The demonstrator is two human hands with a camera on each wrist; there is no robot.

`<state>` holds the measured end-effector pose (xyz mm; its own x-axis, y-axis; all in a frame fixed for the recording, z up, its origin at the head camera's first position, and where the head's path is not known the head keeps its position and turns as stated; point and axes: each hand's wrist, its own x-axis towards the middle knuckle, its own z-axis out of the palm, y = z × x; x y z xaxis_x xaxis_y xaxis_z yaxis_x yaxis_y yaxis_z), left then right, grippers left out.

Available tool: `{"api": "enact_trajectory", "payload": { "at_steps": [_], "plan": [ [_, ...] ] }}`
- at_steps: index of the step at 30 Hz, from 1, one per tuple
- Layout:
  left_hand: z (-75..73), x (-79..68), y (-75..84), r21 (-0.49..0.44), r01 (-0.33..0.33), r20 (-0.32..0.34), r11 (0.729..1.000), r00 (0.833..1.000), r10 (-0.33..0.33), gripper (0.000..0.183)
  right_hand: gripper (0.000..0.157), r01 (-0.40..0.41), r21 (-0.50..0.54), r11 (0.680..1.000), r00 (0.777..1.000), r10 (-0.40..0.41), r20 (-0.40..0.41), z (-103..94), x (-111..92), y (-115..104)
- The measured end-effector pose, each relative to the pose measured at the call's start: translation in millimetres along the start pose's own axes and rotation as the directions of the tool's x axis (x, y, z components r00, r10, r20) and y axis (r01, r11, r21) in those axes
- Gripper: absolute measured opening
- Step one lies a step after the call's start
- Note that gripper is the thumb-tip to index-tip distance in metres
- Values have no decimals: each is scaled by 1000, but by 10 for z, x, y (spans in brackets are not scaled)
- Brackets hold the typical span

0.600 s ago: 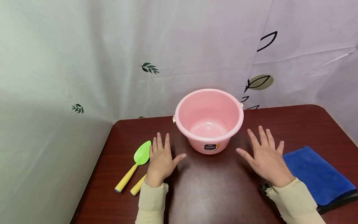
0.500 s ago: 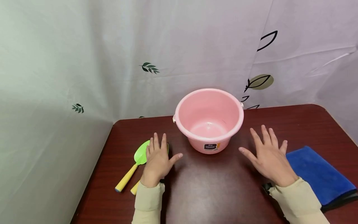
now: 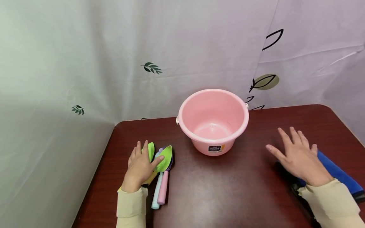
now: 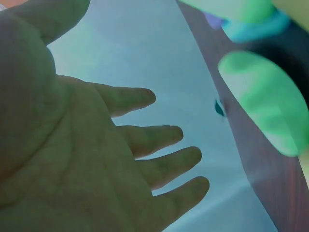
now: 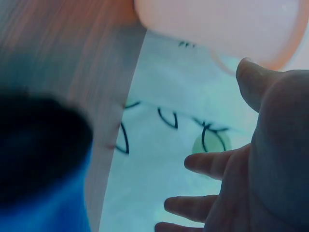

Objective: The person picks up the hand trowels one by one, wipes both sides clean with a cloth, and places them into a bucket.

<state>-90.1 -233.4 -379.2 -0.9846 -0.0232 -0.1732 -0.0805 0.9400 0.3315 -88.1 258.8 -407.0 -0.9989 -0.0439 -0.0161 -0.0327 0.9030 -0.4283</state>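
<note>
My left hand (image 3: 139, 169), palm down with fingers spread, hovers over several toy trowels and holds nothing. One green trowel blade (image 3: 151, 151) shows past its fingers. Another green blade (image 3: 166, 160) lies beside the thumb, over light blue and purple ones. A pink handle (image 3: 163, 188) and a light blue handle (image 3: 156, 193) point toward me; the yellow handles are mostly hidden by the hand. My right hand (image 3: 303, 161), fingers spread and holding nothing, is over a folded blue cloth (image 3: 340, 175) with a black edge, covering part of it.
A pink bucket (image 3: 215, 144) with a label on its front stands upright at the back middle of the dark red-brown table (image 3: 211, 196). A pale curtain (image 3: 171, 91) with leaf prints hangs right behind the table. Dark material (image 3: 297, 190) lies by the right wrist.
Both hands have moved apart: the left outward over the trowels, uncovering the pink and light blue handles, the right outward over the blue cloth. The bucket has stayed put.
</note>
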Motion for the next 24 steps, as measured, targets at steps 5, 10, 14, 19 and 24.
{"api": "enact_trajectory", "payload": {
  "at_steps": [5,10,14,19,24],
  "plan": [
    [-80,-26,-225,-7,32,34,999,999,-32,88,85,-21,1,1000,1000,21,20,-136,11,245],
    [-157,-40,-431,-1,61,77,998,995,-61,89,90,-63,-59,996,998,64,27,-231,-5,479],
    [-188,-19,-555,22,73,95,997,993,-74,90,92,-86,-75,993,995,89,40,-280,-59,664],
    [-187,-23,-673,41,91,106,995,990,-95,91,96,-149,-109,983,988,153,28,-272,-133,853],
    [-213,-66,-778,49,120,121,992,985,-125,89,99,-164,-138,977,983,174,60,-251,-133,954]
  ]
}}
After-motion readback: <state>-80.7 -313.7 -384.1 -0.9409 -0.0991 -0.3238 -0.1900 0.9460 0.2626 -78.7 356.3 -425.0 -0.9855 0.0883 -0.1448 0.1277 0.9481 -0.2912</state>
